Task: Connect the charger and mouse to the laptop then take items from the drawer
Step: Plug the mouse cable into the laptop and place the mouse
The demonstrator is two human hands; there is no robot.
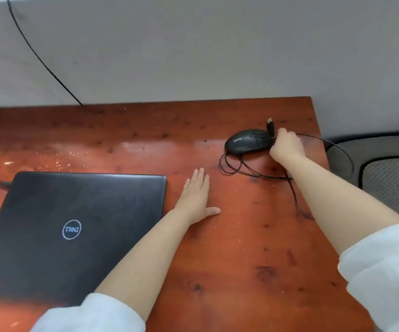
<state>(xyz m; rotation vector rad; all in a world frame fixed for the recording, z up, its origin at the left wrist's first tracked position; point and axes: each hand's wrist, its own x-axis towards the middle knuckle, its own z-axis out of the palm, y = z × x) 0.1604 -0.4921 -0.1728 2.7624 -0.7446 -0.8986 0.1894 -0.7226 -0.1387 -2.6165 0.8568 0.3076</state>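
The right hand [287, 146] pinches the USB plug [270, 127] beside the mouse [247, 141] at the bench's [217, 259] far right. The left hand [197, 197] lies spread flat beside the shut laptop [74, 231].

I count one closed laptop [74, 226], one black mouse [248, 141] with one thin cable [236, 167] and one USB plug [269, 125]. I see two hands, the left hand [197, 200] and the right hand [287, 144], two white sleeves, one wooden desk [253, 248], and one dark wire [38, 57] along the wall.
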